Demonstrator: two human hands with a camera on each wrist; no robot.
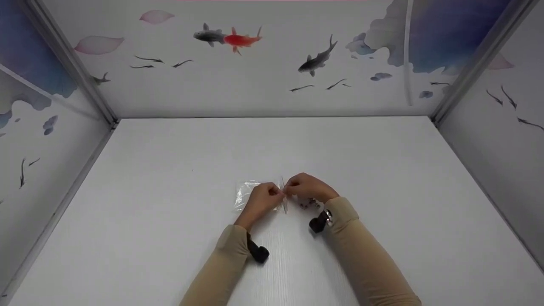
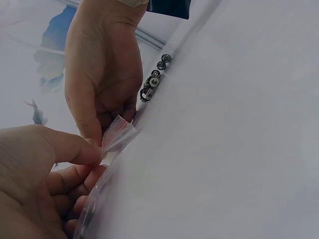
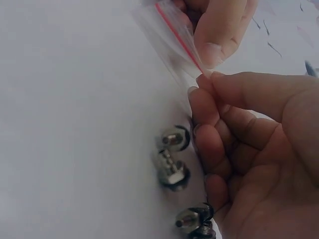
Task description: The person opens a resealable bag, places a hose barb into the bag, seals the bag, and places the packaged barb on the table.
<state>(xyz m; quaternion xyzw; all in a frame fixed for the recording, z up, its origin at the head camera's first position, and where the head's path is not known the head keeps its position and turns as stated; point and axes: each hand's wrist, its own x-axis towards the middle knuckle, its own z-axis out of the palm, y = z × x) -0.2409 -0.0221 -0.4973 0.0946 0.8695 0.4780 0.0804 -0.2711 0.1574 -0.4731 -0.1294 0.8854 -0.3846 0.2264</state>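
A clear zip bag (image 1: 243, 194) with a red seal line lies partly on the table, its mouth end raised between the two hands. My left hand (image 1: 263, 197) pinches one side of the mouth between thumb and fingers. Opposite it, my right hand (image 1: 310, 187) pinches the mouth at the red line, the fingertips of both hands close together. In the right wrist view the plastic bag (image 3: 164, 37) slants away from the fingers. Several small metal fittings (image 3: 173, 172) with black rings lie on the table beside the right hand's curled fingers.
The white table (image 1: 170, 238) spreads around the hands. Printed panels with fish stand at the back (image 1: 272, 85) and both sides, joined by metal corner posts. A black strap device (image 1: 258, 251) sits on the left wrist, and another (image 1: 318, 223) on the right.
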